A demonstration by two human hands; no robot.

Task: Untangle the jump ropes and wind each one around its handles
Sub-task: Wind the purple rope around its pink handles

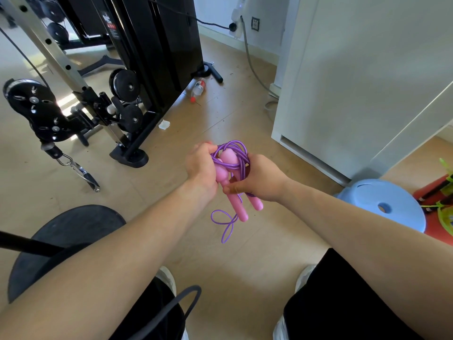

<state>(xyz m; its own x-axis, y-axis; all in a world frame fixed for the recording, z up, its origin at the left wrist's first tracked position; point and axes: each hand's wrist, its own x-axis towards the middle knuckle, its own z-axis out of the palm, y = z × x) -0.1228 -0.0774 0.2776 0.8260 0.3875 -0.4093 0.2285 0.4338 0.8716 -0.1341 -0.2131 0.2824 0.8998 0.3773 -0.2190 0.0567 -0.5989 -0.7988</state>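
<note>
A jump rope with two pink handles (235, 204) and a purple cord (232, 149) is held up in front of me above the floor. The cord is bunched in coils around the handles' upper ends, and a loose loop (224, 220) hangs below them. My left hand (201, 165) grips the coils and the handles' upper parts from the left. My right hand (257, 179) holds the handles and cord from the right, thumb pressed across a handle. A green jump rope (445, 192) lies on a red surface at the far right.
A black cable gym machine (137, 57) with pulleys stands to the left, its hanging clip (81, 171) near my left arm. A light blue plastic stool (384, 207) sits to the right, beside a white cabinet (343, 94). A black round seat (61, 231) is under my left arm.
</note>
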